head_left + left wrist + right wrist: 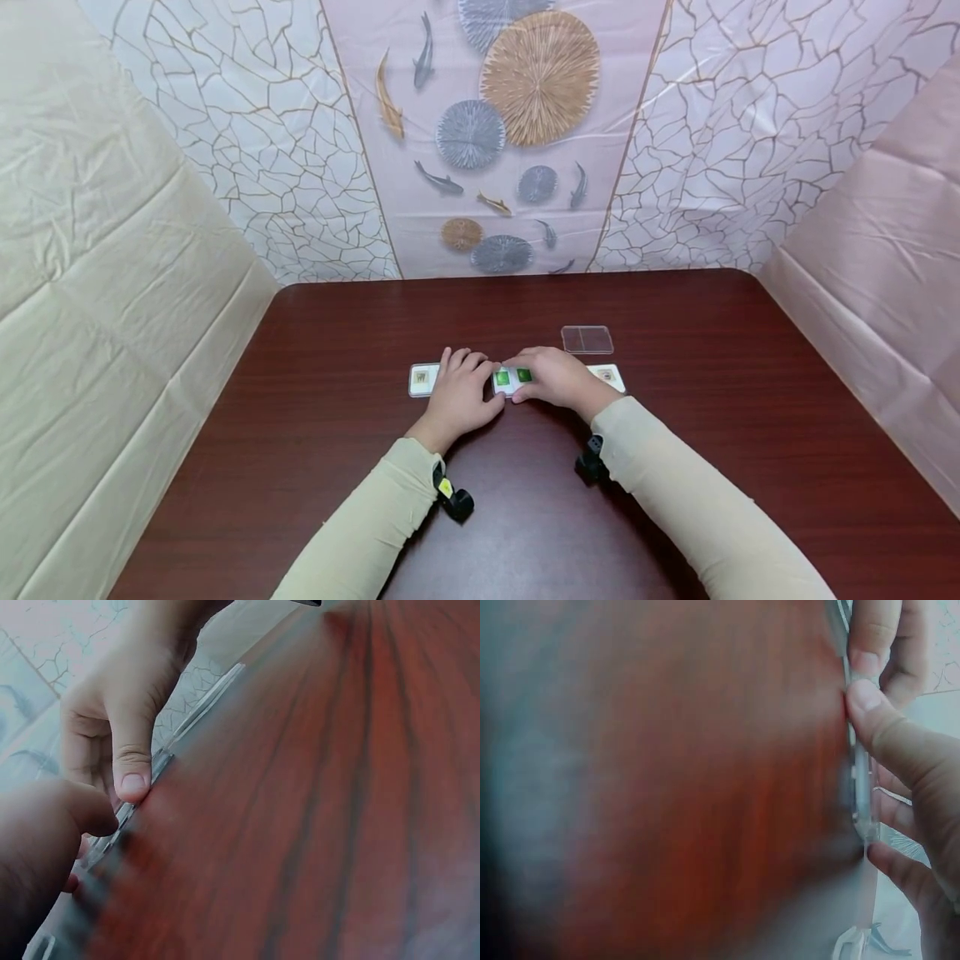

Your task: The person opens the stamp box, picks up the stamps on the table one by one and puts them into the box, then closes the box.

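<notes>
A flat clear plastic case (512, 380) with a white insert and two green squares lies between the hands in the head view. My right hand (553, 377) grips its right part, thumb on the near edge and fingers over the far side. At its left end my left hand (462, 393) holds it, with the thumb at the near edge and fingers at the far edge. In the left wrist view the left thumb (94, 810) is close beside the right thumb (133, 761). From the right wrist, the case (861, 780) appears edge-on along the right fingers.
A similar white-insert case (422, 379) sticks out left of the left hand, another case (606, 377) beyond the right wrist. Behind the right hand lies a transparent rectangular lid-like piece (587, 339). All rest on a dark red-brown table (330, 350), with patterned cloth behind it.
</notes>
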Tool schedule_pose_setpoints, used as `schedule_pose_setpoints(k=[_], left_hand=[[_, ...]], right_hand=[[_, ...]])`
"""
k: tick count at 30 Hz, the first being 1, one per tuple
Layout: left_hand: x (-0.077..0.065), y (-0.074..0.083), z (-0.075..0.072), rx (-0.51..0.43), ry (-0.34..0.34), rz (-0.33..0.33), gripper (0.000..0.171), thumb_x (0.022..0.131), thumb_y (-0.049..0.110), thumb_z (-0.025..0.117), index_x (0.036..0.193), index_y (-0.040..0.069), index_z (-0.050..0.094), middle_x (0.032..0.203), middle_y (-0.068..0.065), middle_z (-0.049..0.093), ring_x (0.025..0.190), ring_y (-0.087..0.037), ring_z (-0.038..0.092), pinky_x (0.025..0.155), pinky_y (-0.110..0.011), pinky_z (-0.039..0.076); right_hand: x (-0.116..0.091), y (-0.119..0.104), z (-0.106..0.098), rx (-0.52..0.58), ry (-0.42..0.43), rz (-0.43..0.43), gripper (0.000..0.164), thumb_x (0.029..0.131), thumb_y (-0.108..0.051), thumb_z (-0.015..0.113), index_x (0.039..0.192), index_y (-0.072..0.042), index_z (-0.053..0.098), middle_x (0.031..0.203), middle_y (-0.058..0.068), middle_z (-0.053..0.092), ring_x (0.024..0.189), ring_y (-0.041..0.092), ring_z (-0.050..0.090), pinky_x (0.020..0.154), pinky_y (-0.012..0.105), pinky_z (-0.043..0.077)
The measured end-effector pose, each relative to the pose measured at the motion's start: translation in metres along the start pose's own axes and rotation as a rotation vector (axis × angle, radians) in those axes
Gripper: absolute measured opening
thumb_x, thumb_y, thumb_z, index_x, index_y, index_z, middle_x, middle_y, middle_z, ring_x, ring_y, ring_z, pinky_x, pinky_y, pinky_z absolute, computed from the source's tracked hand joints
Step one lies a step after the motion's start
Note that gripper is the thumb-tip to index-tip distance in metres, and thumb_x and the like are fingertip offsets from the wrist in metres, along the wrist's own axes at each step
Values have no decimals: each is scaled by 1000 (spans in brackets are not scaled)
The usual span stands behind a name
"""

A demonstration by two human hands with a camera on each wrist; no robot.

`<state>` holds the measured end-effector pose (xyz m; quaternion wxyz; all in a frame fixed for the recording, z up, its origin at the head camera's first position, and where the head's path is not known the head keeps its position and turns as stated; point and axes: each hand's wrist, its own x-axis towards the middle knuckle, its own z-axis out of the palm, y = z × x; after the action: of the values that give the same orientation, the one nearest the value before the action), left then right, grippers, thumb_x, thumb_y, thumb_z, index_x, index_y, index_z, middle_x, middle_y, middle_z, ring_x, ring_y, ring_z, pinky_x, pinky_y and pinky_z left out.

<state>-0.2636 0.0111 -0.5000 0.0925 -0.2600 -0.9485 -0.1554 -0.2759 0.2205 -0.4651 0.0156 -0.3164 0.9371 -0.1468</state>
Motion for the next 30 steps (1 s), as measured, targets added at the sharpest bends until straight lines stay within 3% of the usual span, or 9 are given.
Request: schedule_pose_setpoints(k=[8, 16, 21, 25, 30], left_hand=[[3, 8, -3, -1, -26, -47, 49, 86, 42, 65, 127, 16, 69, 148, -3, 54, 149, -33, 30, 122, -57, 9], [2, 11, 4, 24, 13, -24, 54, 84, 42, 63, 132, 17, 64, 142, -2, 59, 144, -33, 36, 122, -55, 12], [3, 9, 8, 58, 4, 15, 62, 83, 43, 61, 138, 15, 57, 146, -3, 54, 142, -32, 35, 122, -55, 12], [5, 9, 9, 80, 0, 36, 74, 85, 46, 57, 151, 15, 44, 153, -4, 45, 145, -30, 31, 123, -53, 10], [7, 16, 10, 81, -15, 49, 77, 87, 49, 55, 154, 15, 39, 156, -4, 41, 147, -29, 28, 123, -51, 8]], right_hand=[[-3, -5, 0, -12, -1, 51, 69, 87, -38, 77, 147, -12, 54, 139, 14, 61, 127, 30, 58, 103, 47, 47], [-1, -4, -1, 90, -26, 69, 77, 85, -30, 81, 150, -7, 47, 142, 13, 57, 132, 32, 52, 109, 48, 42], [-5, 22, -21, 128, 41, 25, 67, 91, -31, 76, 148, -8, 51, 146, 14, 54, 137, 35, 46, 113, 53, 35], [-13, 59, -40, 133, 91, 142, 60, 92, -20, 75, 146, -6, 53, 147, 17, 52, 139, 37, 43, 115, 54, 33], [-25, 93, -46, 161, -16, 344, 64, 92, -14, 74, 151, -7, 47, 151, 21, 47, 138, 40, 43, 108, 57, 40]])
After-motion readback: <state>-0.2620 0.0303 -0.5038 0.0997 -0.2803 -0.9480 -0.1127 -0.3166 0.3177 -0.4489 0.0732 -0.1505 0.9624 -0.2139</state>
